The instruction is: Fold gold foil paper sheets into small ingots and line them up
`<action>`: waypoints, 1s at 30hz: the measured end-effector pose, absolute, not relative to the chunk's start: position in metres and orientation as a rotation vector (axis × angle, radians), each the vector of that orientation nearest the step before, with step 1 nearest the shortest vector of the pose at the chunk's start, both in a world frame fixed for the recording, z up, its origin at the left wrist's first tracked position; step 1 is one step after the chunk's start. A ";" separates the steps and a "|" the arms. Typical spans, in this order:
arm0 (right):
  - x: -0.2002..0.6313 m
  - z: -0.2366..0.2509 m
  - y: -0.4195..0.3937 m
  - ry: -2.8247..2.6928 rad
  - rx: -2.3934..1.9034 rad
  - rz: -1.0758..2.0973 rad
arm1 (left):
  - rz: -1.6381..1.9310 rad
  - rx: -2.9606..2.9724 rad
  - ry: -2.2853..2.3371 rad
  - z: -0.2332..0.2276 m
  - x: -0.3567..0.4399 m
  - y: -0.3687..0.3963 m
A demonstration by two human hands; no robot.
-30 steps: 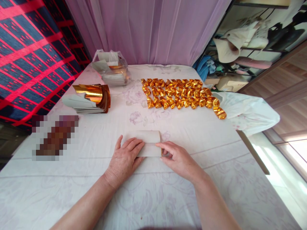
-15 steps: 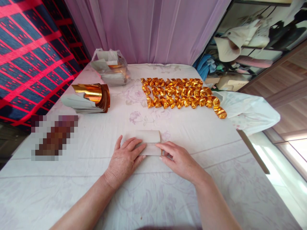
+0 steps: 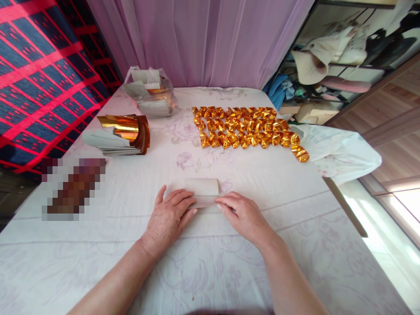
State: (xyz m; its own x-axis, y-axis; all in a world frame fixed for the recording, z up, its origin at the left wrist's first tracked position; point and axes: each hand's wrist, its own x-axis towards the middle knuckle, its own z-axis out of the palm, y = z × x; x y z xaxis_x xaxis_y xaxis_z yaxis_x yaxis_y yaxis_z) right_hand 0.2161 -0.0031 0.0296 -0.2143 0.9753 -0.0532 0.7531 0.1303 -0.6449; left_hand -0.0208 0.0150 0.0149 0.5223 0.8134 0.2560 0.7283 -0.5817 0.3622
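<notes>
Under the straight fingers of the bare left hand, holding down a pale grey, oblong, folded paper; with the bare right hand, pinching its near right corner; seemingly folding; next needing a firm press there.

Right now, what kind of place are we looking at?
Probably a room in someone's home: there's a flowery tablecloth, a long purple curtain behind it, and shelves crammed with belongings on the right.
</notes>
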 end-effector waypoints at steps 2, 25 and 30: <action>0.215 0.029 -0.003 -2.025 -1.700 0.773 | 0.605 2.520 1.312 0.016 -0.021 0.017; 0.204 0.021 -0.001 -2.019 -1.882 0.498 | 0.777 2.399 1.443 0.009 -0.023 0.029; 0.202 0.019 -0.001 -1.998 -1.879 0.464 | 0.813 2.410 1.422 0.008 -0.023 0.031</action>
